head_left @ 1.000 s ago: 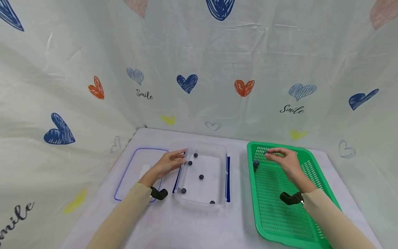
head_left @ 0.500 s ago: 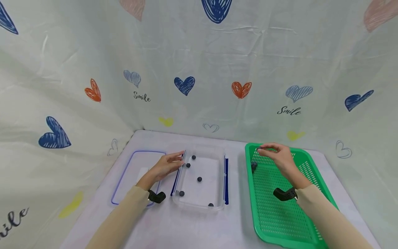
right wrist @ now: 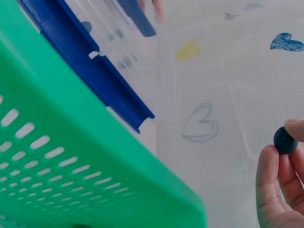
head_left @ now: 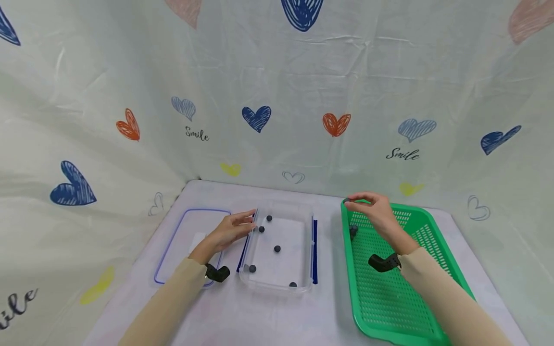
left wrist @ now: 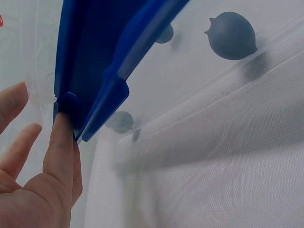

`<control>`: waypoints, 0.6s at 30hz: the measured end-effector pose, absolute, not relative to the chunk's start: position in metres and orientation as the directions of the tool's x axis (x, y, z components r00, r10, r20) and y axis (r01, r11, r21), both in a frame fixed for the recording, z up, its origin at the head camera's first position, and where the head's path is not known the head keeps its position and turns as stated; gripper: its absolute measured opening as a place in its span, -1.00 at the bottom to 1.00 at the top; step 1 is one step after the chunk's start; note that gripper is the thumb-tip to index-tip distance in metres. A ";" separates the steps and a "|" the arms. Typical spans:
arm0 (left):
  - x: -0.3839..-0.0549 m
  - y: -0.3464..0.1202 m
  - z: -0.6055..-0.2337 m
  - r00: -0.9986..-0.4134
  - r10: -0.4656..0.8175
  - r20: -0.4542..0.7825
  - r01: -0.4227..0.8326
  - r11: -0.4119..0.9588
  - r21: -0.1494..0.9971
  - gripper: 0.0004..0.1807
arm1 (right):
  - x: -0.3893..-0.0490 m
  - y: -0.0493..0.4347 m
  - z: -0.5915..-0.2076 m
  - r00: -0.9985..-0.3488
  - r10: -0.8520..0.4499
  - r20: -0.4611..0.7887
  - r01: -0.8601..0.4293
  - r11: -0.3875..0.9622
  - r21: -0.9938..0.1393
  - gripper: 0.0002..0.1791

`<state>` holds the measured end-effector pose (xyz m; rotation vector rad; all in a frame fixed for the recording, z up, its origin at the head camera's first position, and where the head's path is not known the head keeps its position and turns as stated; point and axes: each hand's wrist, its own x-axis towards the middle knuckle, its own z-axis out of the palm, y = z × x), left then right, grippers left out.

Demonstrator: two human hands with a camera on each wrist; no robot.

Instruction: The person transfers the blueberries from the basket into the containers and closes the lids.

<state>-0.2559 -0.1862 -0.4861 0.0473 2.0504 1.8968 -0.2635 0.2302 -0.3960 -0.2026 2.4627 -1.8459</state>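
Dark berry (right wrist: 286, 140): Round, it was held up by the green basket's (head_left: 389, 288) far left corner; which way it pointed could not be told.
Right hand (head_left: 373, 210): Pinched the berry.
Left hand (head_left: 227, 231): Fingers extended, it touched the clear box's (head_left: 287, 266) blue flap (left wrist: 88, 61).
Clear box: Its long axis ran near to far.
Obscured: The thumb (right wrist: 296, 128) partly covered the berry; the right wrist view cropped the hand.

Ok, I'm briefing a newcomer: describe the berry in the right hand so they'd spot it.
Find the green basket on the head view's right, then the right hand at its far left corner, pinching a small, dark, round berry. The other berries lie in the clear box and basket; only this one is held.
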 end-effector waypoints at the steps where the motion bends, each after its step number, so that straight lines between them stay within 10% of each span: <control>1: -0.256 -0.187 -0.487 -0.940 0.253 -0.230 -0.210 0.103 0.972 -0.32 | -0.265 0.227 -0.396 -0.989 -0.143 0.034 -0.072 0.271 -0.960 -0.46; 18: -0.256 -0.186 -0.486 -0.937 0.273 -0.217 -0.197 0.101 0.975 -0.35 | -0.281 0.185 -0.393 -0.975 -0.222 0.023 -0.071 0.209 -0.975 -0.57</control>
